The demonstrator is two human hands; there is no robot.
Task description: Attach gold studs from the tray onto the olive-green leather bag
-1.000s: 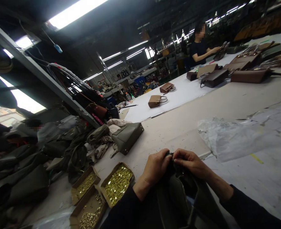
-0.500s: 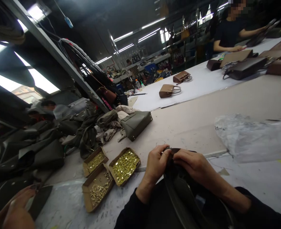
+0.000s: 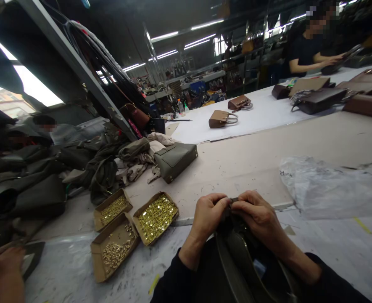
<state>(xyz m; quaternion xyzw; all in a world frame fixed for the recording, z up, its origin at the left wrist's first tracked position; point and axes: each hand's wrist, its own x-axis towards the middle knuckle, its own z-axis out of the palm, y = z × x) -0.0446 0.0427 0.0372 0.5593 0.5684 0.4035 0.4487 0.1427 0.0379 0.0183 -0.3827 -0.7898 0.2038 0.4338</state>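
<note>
Left hand (image 3: 209,214) and right hand (image 3: 258,216): both grips clamped on the top edge of the olive bag (image 3: 236,261), 6 o'clock, at the desk (image 3: 251,155) edge. Stud boxes (image 3: 156,217) at 9, handbag (image 3: 175,160) at 11, plastic sheet (image 3: 327,189) at 3, all apart from the hands.
</note>
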